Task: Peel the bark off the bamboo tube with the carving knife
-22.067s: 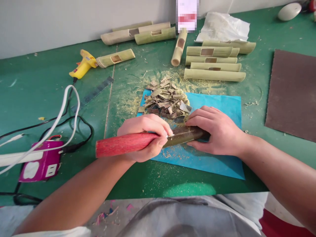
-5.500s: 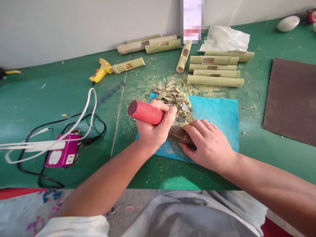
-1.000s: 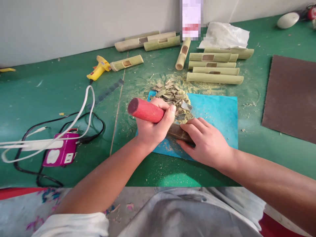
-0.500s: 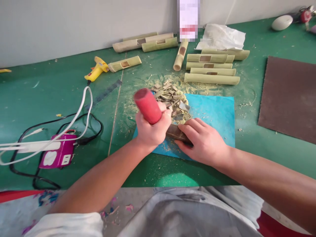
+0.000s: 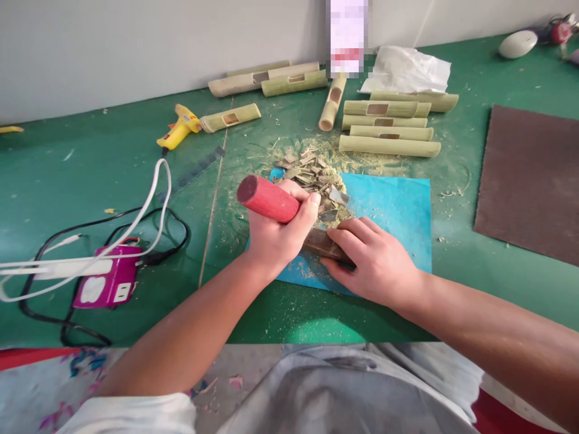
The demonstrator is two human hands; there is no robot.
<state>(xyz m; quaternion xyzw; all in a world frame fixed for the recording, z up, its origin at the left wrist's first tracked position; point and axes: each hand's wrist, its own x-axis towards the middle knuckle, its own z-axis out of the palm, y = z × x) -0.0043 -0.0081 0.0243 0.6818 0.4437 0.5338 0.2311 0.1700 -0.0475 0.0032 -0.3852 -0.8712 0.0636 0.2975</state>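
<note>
Here, rnd red hdl (image 5: 274, 201), jagged chips (image 5: 314, 176)

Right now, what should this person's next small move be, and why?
Perhaps slide the right hand a little farther along the dark piece, away from the left hand: the left grips a red handle whose working end is hidden, and the right holds the piece close by.

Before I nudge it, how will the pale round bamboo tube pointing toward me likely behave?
The bamboo tube would probably roll sideways, since its walls are rounded. It's likely light for its size: the cut-out in its wall suggests it is hollow. It looks stiff, holding a straight shape.
</note>
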